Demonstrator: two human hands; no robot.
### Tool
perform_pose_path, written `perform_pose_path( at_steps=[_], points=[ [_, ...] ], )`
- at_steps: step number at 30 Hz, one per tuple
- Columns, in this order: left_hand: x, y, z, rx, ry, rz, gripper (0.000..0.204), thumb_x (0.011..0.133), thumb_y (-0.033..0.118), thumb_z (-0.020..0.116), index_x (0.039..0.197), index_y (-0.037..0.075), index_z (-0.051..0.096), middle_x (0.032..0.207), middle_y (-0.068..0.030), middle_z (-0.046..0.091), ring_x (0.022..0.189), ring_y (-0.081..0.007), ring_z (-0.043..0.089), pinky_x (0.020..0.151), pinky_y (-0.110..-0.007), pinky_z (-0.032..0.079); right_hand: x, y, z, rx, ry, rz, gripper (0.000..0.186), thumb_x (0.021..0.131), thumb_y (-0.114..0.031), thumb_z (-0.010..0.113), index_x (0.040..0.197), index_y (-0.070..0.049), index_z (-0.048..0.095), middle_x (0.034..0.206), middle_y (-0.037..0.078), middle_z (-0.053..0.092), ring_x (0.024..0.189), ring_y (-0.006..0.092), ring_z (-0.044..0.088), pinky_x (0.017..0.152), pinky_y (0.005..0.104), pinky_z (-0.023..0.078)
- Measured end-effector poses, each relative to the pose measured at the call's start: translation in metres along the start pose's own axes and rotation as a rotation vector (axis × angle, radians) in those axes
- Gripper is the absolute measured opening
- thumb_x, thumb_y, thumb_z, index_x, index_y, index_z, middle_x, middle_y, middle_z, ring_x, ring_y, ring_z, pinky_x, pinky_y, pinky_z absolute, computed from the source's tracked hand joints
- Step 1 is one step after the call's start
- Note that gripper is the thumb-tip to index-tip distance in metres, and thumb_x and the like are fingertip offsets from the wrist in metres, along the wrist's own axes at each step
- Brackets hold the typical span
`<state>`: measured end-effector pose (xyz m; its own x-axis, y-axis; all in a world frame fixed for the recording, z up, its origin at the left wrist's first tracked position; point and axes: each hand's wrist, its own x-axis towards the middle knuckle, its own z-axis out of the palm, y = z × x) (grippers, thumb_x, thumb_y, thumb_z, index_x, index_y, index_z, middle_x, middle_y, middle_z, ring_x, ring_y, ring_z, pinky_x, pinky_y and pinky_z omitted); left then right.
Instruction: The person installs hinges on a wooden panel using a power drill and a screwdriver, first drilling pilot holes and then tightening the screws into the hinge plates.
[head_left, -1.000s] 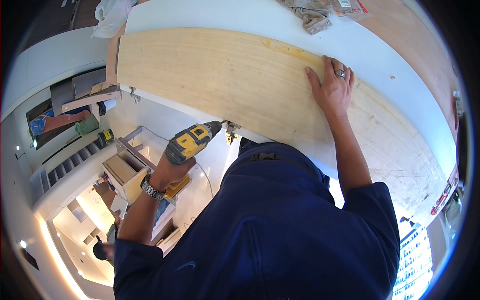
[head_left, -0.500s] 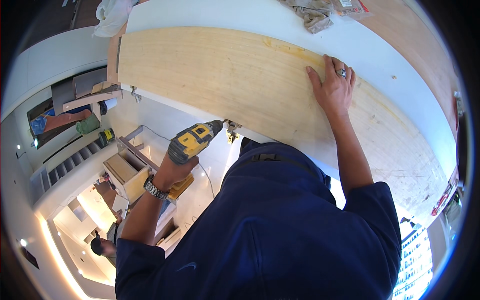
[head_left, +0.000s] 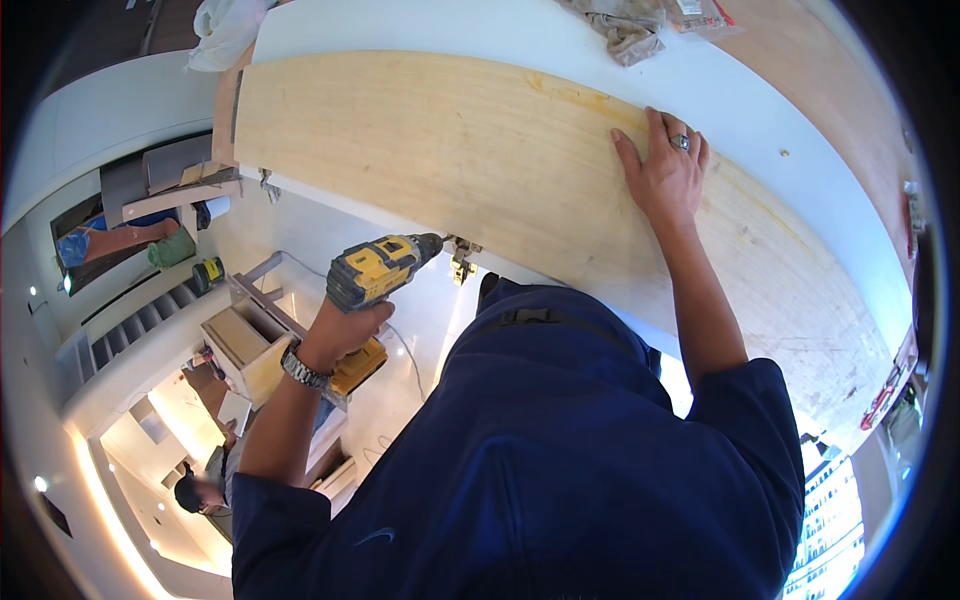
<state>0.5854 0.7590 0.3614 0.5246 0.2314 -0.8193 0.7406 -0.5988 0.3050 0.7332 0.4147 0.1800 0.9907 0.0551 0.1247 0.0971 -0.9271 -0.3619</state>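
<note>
Since half a second ago almost nothing has shifted: your left hand point(head_left: 345, 330) keeps its closed grip on the handle of the yellow and black cordless drill point(head_left: 378, 272), and the drill's nose still points at the small metal bracket point(head_left: 462, 256) under the near edge of the plywood panel point(head_left: 450, 160). Your right hand point(head_left: 662, 175) stays spread flat, fingers apart, pressed on the panel's face close to its far edge; it holds nothing, only bears on the wood.

The panel is pale, long and smooth, with faint grain and a yellowish streak near that hand. It lies along a white bench point(head_left: 520, 40), whose far edge carries a crumpled grey rag point(head_left: 622, 30).

Below your left arm stands an open-fronted wooden box point(head_left: 245, 345), light plywood, square-cornered; what is inside it cannot be made out. A person point(head_left: 200, 485) crouches further down, near the lower left.
</note>
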Motion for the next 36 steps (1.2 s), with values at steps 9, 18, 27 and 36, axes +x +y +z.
perform_pose_path(
  at_steps=[9, 18, 27, 36],
  points=[
    [0.003, -0.005, 0.010, 0.043, 0.096, 0.085, 0.017, 0.077, 0.006, 0.065, 0.093, 0.003, 0.059, 0.068, -0.0017, 0.058, 0.053, -0.0090, 0.054, 0.048, -0.025, 0.045, 0.000, 0.002, 0.001, 0.009, 0.014, 0.008, 0.058, 0.088, -0.049, 0.058, 0.125, -0.005, 0.057, 0.125, 0.010, 0.055, 0.122, 0.0317, 0.046, 0.109, 0.0488, 0.025],
    [-0.012, -0.019, 0.009, -0.068, 0.081, -0.001, 0.014, 0.075, 0.005, 0.067, 0.085, 0.002, 0.059, 0.063, -0.0030, 0.058, 0.049, -0.0114, 0.055, 0.046, -0.026, 0.045, -0.005, -0.001, 0.014, -0.026, 0.046, -0.035, 0.062, 0.091, -0.052, 0.050, 0.131, -0.005, 0.052, 0.130, 0.011, 0.053, 0.126, 0.0303, 0.043, 0.111, 0.0490, 0.024],
    [-0.070, -0.052, 0.042, -0.065, 0.437, 0.086, 0.012, 0.078, 0.015, 0.069, 0.078, 0.007, 0.061, 0.066, 0.0004, 0.058, 0.056, -0.0108, 0.054, 0.051, -0.027, 0.043, -0.026, 0.029, 0.047, -0.097, 0.156, -0.026, 0.061, 0.090, -0.039, 0.051, 0.138, -0.002, 0.042, 0.146, 0.016, 0.037, 0.138, 0.0330, 0.028, 0.111, 0.0512, 0.022],
    [-0.009, -0.111, 0.082, -0.179, 0.134, 0.748, 0.023, 0.085, 0.013, 0.063, 0.103, -0.001, 0.063, 0.075, -0.0050, 0.061, 0.071, -0.0134, 0.057, 0.072, -0.029, 0.045, -0.147, -0.024, -0.006, 0.612, 0.072, 0.102, 0.044, 0.087, -0.024, 0.061, 0.123, 0.001, 0.055, 0.136, 0.020, 0.046, 0.124, 0.0360, 0.044, 0.105, 0.0420, 0.035]
  ],
)
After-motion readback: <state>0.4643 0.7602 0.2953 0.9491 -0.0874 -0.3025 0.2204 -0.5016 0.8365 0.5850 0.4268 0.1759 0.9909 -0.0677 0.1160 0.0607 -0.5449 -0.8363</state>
